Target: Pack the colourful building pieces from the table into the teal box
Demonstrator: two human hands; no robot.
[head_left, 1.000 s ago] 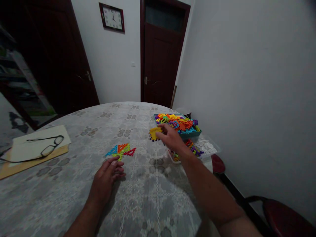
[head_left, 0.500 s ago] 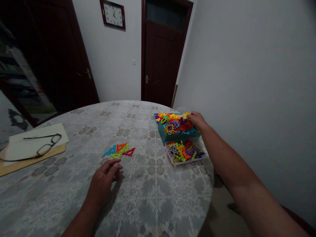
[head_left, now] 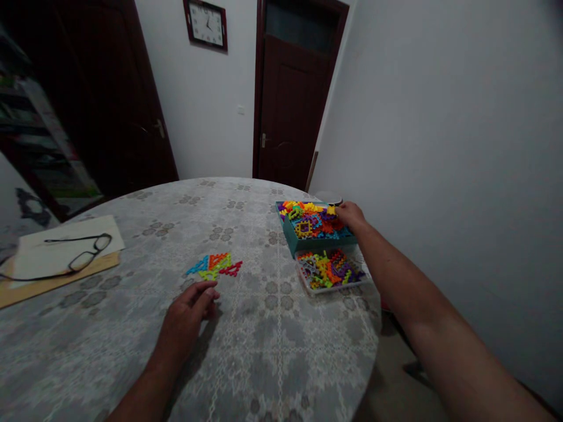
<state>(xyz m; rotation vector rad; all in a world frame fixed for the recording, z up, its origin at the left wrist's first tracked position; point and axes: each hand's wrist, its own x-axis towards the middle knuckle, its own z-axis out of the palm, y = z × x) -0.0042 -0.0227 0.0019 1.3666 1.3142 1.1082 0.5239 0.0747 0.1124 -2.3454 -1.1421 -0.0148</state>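
My right hand (head_left: 349,214) reaches over the far end of a green box (head_left: 295,239) heaped with colourful plastic building pieces. Its fingers are closed on a yellow building piece (head_left: 331,210) at the top of the heap; the fingertips are partly hidden. My left hand (head_left: 193,305) rests near the table's middle, loosely curled and holding nothing. Just beyond its fingertips lies a small flat group of joined-looking pieces: a blue triangle (head_left: 197,265), an orange triangle (head_left: 217,260), lime green pieces (head_left: 212,273) and a red triangle (head_left: 231,269).
A clear plastic tray (head_left: 314,291) of mixed pieces stands against the near side of the green box. Eyeglasses (head_left: 83,259) lie on paper and a tan folder (head_left: 103,262) at the left. The round table (head_left: 246,351) has a patterned cloth; a wall (head_left: 440,117) rises at the right.
My right hand and the yellow piece have sunk slightly toward the heap, uncovering a round dark-rimmed thing behind the box. The left hand stays put. The view has shifted slightly.
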